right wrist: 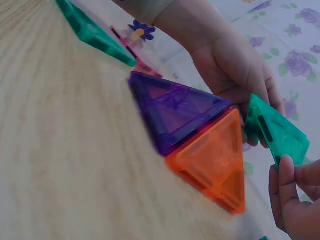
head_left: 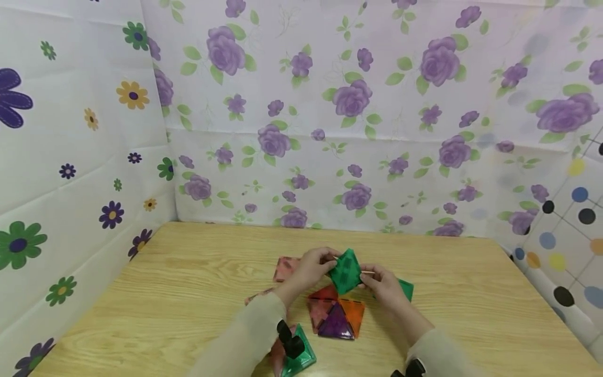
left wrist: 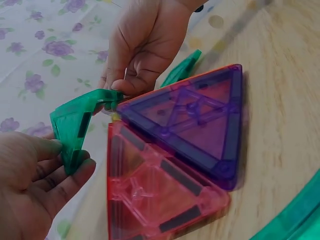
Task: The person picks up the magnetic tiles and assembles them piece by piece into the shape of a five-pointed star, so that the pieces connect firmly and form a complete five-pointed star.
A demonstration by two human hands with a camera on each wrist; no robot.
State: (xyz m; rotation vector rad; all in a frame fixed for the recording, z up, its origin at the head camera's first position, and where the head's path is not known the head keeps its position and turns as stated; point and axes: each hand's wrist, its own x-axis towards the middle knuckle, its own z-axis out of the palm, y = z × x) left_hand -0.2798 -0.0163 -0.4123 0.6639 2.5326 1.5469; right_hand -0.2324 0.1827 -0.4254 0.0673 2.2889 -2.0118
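Note:
A pair of green triangular magnetic tiles (head_left: 346, 272), joined at an angle, is held up over the table between both hands. My left hand (head_left: 312, 267) pinches its left side with thumb and fingers. From the other side my right hand (head_left: 385, 287) pinches the right corner. Just below stands a cluster of triangular tiles: a purple tile (head_left: 336, 322) in front, an orange tile (head_left: 354, 313) on its right, a pink tile (head_left: 320, 311) on its left and a red tile (head_left: 325, 293) behind. In the left wrist view, the purple and pink tiles lean together as sloping faces.
Another pink tile (head_left: 285, 268) lies beyond the left forearm. A loose green tile (head_left: 406, 289) is partly hidden behind the right hand. Near the front, more green tiles (head_left: 303, 356) and pink ones sit partly under the left sleeve. Flowered cloth (head_left: 292, 104) rises behind the wooden table (head_left: 471, 314).

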